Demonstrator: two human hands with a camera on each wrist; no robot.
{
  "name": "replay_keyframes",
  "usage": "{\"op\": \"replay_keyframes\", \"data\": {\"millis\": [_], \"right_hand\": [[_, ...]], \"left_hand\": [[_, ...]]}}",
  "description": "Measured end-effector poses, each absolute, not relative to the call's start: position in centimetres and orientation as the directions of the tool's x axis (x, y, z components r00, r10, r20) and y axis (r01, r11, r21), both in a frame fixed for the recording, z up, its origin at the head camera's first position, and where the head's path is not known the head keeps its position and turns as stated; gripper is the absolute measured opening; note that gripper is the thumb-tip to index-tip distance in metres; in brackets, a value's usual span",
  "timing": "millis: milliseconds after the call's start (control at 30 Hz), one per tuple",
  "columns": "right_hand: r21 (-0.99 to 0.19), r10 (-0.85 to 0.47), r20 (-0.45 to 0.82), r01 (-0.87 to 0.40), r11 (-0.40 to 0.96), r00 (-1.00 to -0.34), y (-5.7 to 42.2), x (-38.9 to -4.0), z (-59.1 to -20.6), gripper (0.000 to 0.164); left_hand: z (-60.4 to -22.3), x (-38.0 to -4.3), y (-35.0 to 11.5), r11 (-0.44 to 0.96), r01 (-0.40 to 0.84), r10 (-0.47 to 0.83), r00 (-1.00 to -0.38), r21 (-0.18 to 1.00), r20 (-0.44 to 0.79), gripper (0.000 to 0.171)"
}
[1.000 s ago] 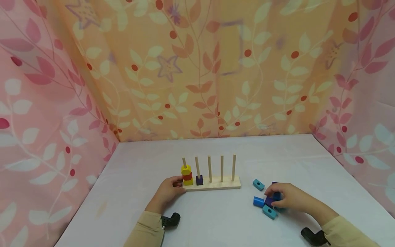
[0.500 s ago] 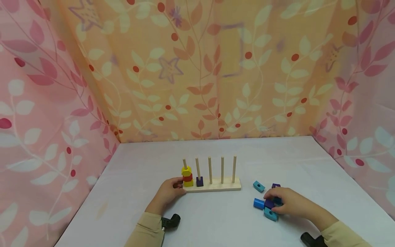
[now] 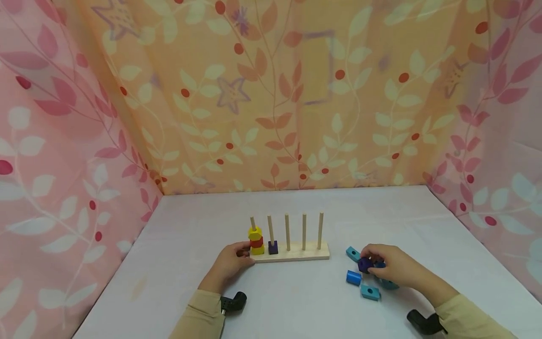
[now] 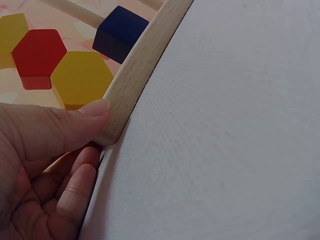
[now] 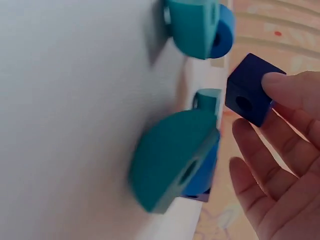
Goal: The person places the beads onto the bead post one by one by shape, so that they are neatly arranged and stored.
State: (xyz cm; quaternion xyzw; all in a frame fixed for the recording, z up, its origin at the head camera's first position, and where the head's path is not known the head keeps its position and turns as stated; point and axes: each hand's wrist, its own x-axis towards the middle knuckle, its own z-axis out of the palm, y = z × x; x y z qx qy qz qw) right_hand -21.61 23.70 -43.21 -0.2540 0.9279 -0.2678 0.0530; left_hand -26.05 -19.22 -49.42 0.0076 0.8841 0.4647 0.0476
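Note:
My left hand (image 3: 229,263) grips the left end of a wooden peg board (image 3: 296,256); in the left wrist view its thumb (image 4: 65,122) lies against the board's edge. On the leftmost peg a red block (image 3: 256,243) sits between two yellow blocks (image 3: 255,232). A dark blue cube (image 3: 273,247) is at the foot of the second peg. My right hand (image 3: 395,263) pinches another dark purple-blue cube (image 5: 250,95), with a hole in its face, between thumb and fingers. That cube hangs above the loose blocks, some partly hidden behind the hand.
Loose blocks lie right of the board: a blue cylinder (image 3: 353,278), a teal block (image 3: 370,292) in front, another teal block (image 3: 353,254) behind and a teal half-round block (image 5: 172,157). Several upright pegs (image 3: 304,230) stick up. A patterned curtain (image 3: 271,103) encloses the white table (image 3: 211,212).
My right hand has lifted the dark cube from among the loose blocks and moved it slightly up and away. The front teal block has turned slightly. My left hand stays on the board.

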Motion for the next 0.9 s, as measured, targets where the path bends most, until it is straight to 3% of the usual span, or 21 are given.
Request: {"op": "replay_keyframes", "data": {"millis": [633, 900], "right_hand": [[-0.558, -0.443, 0.280, -0.520, 0.647, -0.852, 19.8, -23.2, -38.8, 0.032], [-0.656, -0.432, 0.377, -0.566, 0.500, -0.819, 15.2, -23.8, -37.0, 0.030]], "left_hand": [[-49.4, -26.1, -19.3, 0.570, -0.016, 0.071, -0.995, 0.822, -0.069, 0.051], [-49.4, -26.0, -19.2, 0.562, -0.028, 0.056, -0.996, 0.827, -0.072, 0.051]]}}
